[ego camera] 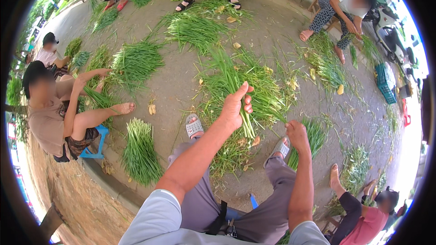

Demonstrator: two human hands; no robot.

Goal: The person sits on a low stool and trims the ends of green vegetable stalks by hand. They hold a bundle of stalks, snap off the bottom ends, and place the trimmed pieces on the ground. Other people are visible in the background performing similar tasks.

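Note:
My left hand (236,106) is closed around a bunch of long green stalks, likely garlic chives (229,69), with pale ends pointing towards me and leaves pointing away. To its right and nearer my foot, my right hand (295,131) pinches a few thin green leaves at the edge of the large loose heap of stalks (260,90). The heap lies on the ground beyond and beneath my hands, with yellowed leaves scattered in it. A neat pile of stalks (140,153) lies left of my feet, and another pile (311,139) lies partly behind my right forearm.
Several people sit around on low stools beside other green piles (196,30). A person in a brown shirt (47,122) sits at the left on a blue stool (97,144). A kerb (109,183) runs at lower left. A teal crate (386,83) and a parked scooter (391,37) stand at right.

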